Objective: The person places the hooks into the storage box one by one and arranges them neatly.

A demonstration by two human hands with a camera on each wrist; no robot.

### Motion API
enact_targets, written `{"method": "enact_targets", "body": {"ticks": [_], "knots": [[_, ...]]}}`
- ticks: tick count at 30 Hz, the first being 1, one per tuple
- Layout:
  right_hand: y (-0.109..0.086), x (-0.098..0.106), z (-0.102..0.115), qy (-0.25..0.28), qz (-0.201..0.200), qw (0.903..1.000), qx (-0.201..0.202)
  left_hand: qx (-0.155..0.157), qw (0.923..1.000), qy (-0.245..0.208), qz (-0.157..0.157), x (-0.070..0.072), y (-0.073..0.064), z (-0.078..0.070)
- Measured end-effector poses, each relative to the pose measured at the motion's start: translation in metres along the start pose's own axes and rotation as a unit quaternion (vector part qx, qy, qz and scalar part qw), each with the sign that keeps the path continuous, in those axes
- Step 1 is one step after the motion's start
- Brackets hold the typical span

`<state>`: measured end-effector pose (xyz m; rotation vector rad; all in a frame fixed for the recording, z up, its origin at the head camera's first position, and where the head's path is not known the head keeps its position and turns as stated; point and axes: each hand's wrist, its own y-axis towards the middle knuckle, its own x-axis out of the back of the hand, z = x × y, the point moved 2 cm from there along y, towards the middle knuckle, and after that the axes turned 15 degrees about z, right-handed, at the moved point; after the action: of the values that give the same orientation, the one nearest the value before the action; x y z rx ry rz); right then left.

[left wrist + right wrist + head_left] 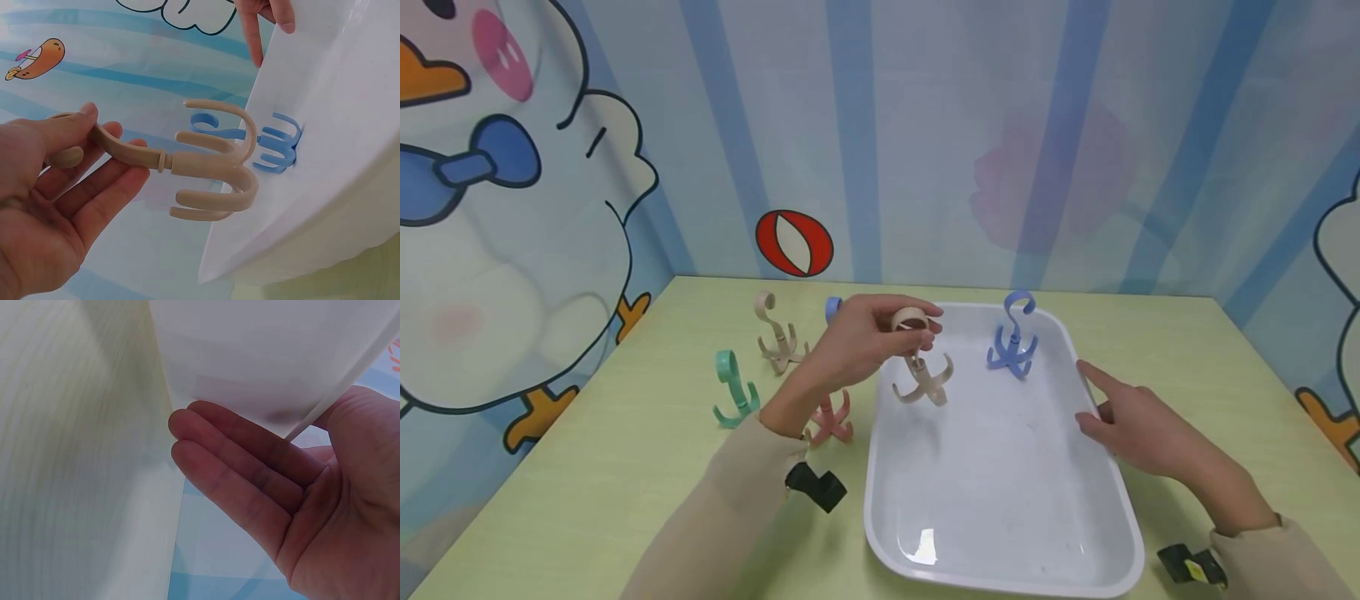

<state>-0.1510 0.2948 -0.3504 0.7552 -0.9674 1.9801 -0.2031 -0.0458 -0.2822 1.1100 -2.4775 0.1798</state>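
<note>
Tray (pixel 1000 492): touched by right hand (pixel 1138 425), fingers relaxed
Beige hook (pixel 203 165): pinched by left hand (pixel 867 340)
Blue hook (pixel 1013 353): inside tray, between hands
Green hook (pixel 741 403): left of left hand

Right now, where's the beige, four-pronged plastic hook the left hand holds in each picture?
Head: the beige, four-pronged plastic hook is near the middle, in the left hand.
Left wrist: the hook is mid-picture, prong tips pointing left.
Right wrist: not in it.
Shared landmark: the white, round-cornered tray, at the right in left wrist, at the top in right wrist.
</note>
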Motion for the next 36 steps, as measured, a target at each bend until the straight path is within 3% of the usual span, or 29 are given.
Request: {"method": "enact_targets", "body": {"ticks": [10,23,36], "knots": [[0.0,0.0,0.0,0.001,0.001,1.0,-0.005,-0.003,1.0,0.001,0.005,-0.005,0.015,-0.002],[-0.001,-0.001,-0.002,0.003,0.0,1.0,-0.001,-0.004,0.9998,-0.018,-0.011,-0.012,0.035,0.011],[0.0,0.001,-0.001,0.002,0.003,1.0,-0.003,0.031,0.9975,0.048,-0.042,-0.011,0.059,0.02]]}}
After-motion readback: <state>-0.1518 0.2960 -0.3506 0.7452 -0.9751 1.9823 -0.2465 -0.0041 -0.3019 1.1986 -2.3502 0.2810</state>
